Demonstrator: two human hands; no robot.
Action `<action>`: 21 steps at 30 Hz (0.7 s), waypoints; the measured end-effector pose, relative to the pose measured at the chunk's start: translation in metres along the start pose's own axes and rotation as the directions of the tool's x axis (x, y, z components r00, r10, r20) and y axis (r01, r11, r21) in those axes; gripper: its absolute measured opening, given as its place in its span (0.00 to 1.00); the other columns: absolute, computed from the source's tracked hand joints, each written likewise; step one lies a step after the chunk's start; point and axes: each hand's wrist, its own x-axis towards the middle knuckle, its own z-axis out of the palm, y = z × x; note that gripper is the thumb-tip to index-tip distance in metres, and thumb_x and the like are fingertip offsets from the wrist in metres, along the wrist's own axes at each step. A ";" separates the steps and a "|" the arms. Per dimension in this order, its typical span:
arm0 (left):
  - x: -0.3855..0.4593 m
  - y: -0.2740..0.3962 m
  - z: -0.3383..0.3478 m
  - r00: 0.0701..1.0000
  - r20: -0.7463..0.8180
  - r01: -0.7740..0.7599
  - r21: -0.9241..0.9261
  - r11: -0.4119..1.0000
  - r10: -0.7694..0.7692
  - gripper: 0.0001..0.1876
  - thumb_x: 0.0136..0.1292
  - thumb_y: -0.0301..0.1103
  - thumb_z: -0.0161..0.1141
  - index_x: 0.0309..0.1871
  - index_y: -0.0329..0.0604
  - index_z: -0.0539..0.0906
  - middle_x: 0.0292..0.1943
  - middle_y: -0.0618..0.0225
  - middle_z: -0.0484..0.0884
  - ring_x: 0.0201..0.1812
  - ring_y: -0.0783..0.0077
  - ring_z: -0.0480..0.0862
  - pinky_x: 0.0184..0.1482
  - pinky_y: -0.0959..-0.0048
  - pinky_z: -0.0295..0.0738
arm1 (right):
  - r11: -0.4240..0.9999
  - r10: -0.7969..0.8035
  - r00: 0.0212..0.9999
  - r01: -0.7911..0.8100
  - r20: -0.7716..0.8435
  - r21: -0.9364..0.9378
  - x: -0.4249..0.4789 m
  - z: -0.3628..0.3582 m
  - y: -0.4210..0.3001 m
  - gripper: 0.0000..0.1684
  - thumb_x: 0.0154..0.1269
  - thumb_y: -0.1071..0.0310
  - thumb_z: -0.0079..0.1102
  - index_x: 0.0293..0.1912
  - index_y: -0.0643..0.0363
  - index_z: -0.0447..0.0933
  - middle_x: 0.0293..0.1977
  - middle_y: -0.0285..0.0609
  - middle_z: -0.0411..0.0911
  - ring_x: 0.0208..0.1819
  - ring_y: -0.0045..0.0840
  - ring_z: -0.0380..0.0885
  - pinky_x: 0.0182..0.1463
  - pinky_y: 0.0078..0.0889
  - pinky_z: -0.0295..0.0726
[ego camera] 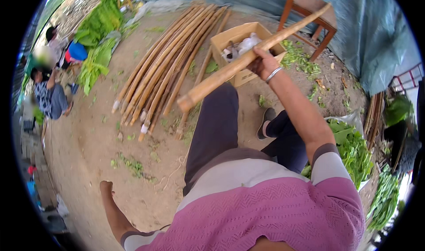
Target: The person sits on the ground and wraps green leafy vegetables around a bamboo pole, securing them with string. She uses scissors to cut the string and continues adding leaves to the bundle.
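A long wooden pole [225,73], perhaps bamboo, slants across the view in front of me. My right hand [265,65], with a silver bangle [274,74] at its wrist, is shut around the pole near its middle. Beneath the pole, a cardboard box [245,80] with open flaps holds white plastic bags [249,42] and dark items. Down at the left, my left hand [107,187] hangs over bare soil, apart from any object; its fingers are mostly hidden. A bundle of similar poles [169,65] lies on the ground ahead, some with white wrapping at their near ends.
A wooden chair [315,18] stands by a blue-green plastic sheet [368,28], under the pole's far end. Large green leaves [348,148] are piled at my right, and more leaves [99,22] at the far left. Two people [54,95] sit low at the left.
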 end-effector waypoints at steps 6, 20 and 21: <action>-0.137 0.444 -0.005 0.399 -0.109 -0.910 -0.170 0.378 0.911 0.14 0.58 0.35 0.57 0.40 0.31 0.81 0.31 0.49 0.82 0.35 0.58 0.83 0.40 0.63 0.75 | 0.986 0.031 0.967 -0.071 -0.253 -0.148 -0.065 -0.005 0.043 0.20 0.57 0.63 0.65 0.45 0.65 0.73 0.34 0.48 0.81 0.33 0.36 0.83 0.37 0.40 0.85; -0.545 0.637 0.198 -0.230 0.527 -0.688 -0.682 0.247 0.818 0.25 0.50 0.31 0.67 0.50 0.36 0.70 0.26 0.65 0.77 0.18 0.74 0.77 0.20 0.73 0.74 | 0.751 0.328 0.943 -0.227 0.053 -0.620 -0.124 -0.108 0.072 0.27 0.60 0.56 0.60 0.53 0.65 0.72 0.39 0.45 0.79 0.33 0.25 0.80 0.32 0.28 0.82; -0.531 0.620 0.187 -0.229 0.536 -0.665 -0.696 0.272 0.812 0.24 0.50 0.29 0.67 0.50 0.36 0.70 0.26 0.65 0.77 0.18 0.74 0.77 0.20 0.73 0.74 | 0.852 0.141 0.986 -0.166 -0.089 -0.496 -0.123 -0.122 0.046 0.26 0.63 0.54 0.56 0.53 0.65 0.72 0.37 0.43 0.80 0.30 0.25 0.80 0.32 0.28 0.82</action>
